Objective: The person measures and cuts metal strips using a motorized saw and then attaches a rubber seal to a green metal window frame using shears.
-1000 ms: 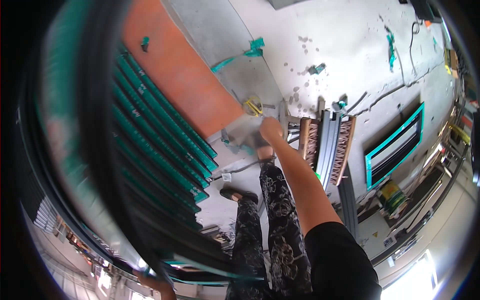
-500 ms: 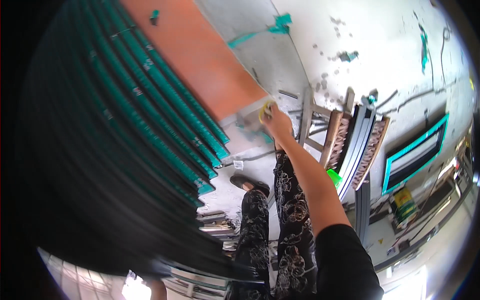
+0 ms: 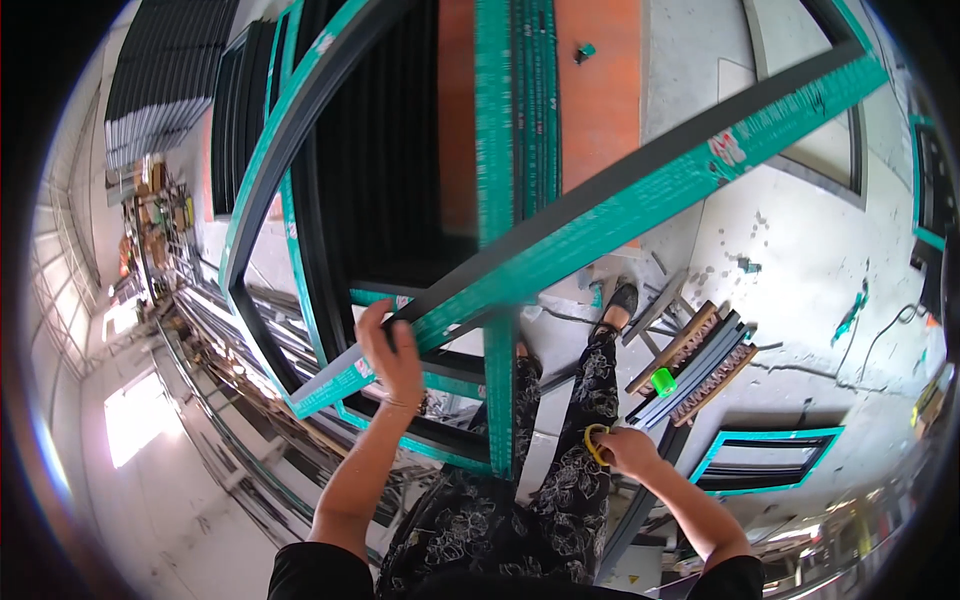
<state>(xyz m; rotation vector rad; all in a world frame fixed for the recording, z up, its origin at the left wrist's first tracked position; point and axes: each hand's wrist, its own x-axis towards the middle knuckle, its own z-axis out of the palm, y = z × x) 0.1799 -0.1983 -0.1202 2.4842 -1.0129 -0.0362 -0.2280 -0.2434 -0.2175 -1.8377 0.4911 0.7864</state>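
A large dark grey window frame (image 3: 600, 225) faced with green protective film stands tilted in front of me, its near bar running from lower left to upper right. My left hand (image 3: 390, 355) is closed over this bar near its lower left corner. In my right hand (image 3: 630, 450) is a yellow ring-shaped thing (image 3: 597, 444), held beside my right thigh and apart from the frame; the fingers hide part of it. Behind the held frame, more green-filmed frames (image 3: 535, 110) are stacked.
To the right, a wooden stand (image 3: 670, 325) bears dark profiles and a bright green object (image 3: 663, 381). Another green-edged frame (image 3: 765, 460) lies on the floor. An orange board (image 3: 600, 100) is ahead; long profiles (image 3: 240, 400) lie at the left.
My right hand has drawn back from the orange board toward my thigh with the yellow ring-shaped thing. My left hand now shows on a tilted frame, and the view has swung left.
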